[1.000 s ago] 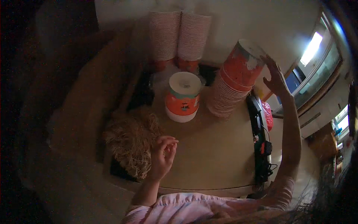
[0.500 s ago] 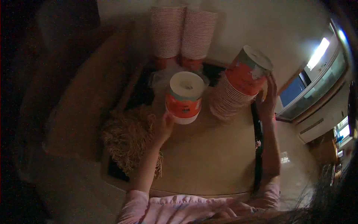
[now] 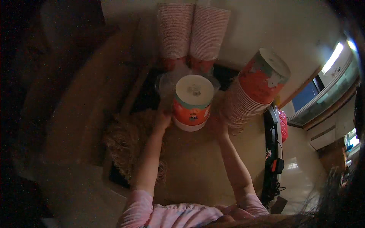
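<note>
Both hands are in on the orange paper tub [image 3: 192, 103], upside down at the middle of the surface [image 3: 197, 171]. The left hand [image 3: 162, 119] presses against its left side, the right hand [image 3: 219, 125] against its right; in the dim light I cannot tell how far the fingers wrap round, but they look curled to the wall. This reads as a 2-handed grip just being taken. Close at the right leans a tilted stack of tubs [image 3: 255, 91]; 2 tall upright stacks [image 3: 192, 32] stand behind, a heap of straw-like filling [image 3: 127, 146] to the left. Any lift calls for an even squeeze, clear of that leaning stack.
</note>
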Available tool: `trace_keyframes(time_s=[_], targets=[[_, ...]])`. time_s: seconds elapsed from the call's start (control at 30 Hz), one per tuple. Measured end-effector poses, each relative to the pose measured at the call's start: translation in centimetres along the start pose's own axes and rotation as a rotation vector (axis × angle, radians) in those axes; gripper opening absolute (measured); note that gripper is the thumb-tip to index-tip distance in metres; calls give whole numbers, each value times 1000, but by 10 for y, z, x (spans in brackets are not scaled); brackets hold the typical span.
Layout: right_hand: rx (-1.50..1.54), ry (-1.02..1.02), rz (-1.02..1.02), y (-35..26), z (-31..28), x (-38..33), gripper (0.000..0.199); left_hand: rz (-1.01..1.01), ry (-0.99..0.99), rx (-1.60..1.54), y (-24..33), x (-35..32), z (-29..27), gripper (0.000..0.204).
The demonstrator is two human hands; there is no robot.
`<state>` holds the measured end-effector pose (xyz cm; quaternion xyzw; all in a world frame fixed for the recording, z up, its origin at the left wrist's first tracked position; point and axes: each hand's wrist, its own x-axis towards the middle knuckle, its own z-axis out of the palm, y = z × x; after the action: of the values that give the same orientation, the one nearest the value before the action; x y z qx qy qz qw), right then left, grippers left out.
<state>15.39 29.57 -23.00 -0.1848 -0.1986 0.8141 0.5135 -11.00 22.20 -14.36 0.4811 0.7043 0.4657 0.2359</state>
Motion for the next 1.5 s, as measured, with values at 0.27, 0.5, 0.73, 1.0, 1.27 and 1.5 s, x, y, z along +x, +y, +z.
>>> trace_keyframes(time_s=[0.27, 0.5, 0.73, 1.0, 1.27, 1.5], targets=[[-448, 228, -53, -4, 98, -39, 28, -223, -53, -318, -9, 1, -17, 18], [-535, 316, -22, -9, 61, -24, 12, -302, -134, -329, -17, 5, -7, 20], [-839, 193, -81, -8, 91, -37, 13, -407, -158, -439, -35, 6, -9, 15], [-752, 214, 21, -16, 121, -49, 12, -352, -214, -312, -23, 4, -23, 52], [-630, 156, 114, -36, 133, -45, 18, -178, -24, -453, 39, -11, -39, 34], [-962, 263, -8, -65, 161, -63, 13, -185, -85, -509, 103, -39, -58, 34]])
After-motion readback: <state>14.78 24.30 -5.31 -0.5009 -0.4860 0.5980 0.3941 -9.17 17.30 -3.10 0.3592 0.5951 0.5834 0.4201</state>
